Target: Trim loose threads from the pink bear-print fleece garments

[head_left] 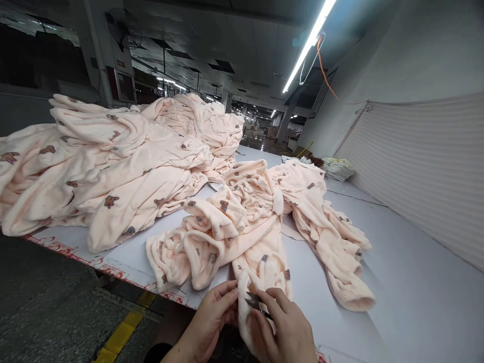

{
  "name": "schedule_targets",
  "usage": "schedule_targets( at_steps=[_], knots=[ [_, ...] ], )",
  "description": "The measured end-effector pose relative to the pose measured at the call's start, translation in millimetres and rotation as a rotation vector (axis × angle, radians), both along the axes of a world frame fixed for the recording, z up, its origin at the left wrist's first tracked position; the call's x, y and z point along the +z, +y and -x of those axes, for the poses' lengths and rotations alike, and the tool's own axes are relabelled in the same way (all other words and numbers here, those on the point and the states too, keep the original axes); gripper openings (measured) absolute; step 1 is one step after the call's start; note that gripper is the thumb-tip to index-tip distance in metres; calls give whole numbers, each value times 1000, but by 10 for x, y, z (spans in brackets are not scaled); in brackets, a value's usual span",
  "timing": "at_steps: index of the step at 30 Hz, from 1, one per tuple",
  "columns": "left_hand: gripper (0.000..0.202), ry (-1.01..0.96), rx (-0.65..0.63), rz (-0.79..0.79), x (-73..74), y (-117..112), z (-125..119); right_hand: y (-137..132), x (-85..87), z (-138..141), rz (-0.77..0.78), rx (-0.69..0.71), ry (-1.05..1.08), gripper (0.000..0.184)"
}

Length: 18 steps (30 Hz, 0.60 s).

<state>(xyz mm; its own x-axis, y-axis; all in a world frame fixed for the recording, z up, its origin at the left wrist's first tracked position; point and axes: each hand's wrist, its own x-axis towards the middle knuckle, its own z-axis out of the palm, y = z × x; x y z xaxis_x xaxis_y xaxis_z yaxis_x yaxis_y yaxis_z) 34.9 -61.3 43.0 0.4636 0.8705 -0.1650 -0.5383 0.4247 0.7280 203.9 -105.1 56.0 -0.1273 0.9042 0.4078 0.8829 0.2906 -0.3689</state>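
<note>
A pale pink fleece garment point(260, 232) with small bear prints lies crumpled on the table, one end hanging over the near edge. My left hand point(215, 313) pinches the edge of that end between thumb and fingers. In my right hand point(282, 322) is a small pair of dark thread snips point(258, 304), gripped between thumb and fingers. Their blades point left and lie against the fleece, close to my left fingertips. Whether the blades touch a thread is too small to tell.
A large heap of similar pink garments point(113, 161) fills the left of the white table point(408, 282). Another pink piece with a sleeve point(321, 237) spreads to the right. Folded pale cloth point(336, 169) sits at the back, near a striped sheet point(416, 166) along the wall.
</note>
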Motion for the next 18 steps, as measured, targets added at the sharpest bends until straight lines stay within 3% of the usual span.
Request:
schedule_targets(
  at_steps=[8,13,16,18],
  knots=[
    [25,-43,-1,36,-94,14,-22,71,-29,38,-9,31,76,26],
    [24,-61,-9,58,-120,41,-29,113,27,50,5,-11,298,24],
    [23,-105,-22,76,-121,39,-64,117,-53,126,5,55,351,34],
    [22,-116,-12,85,-124,35,-82,66,-154,171,42,119,345,26]
  ],
)
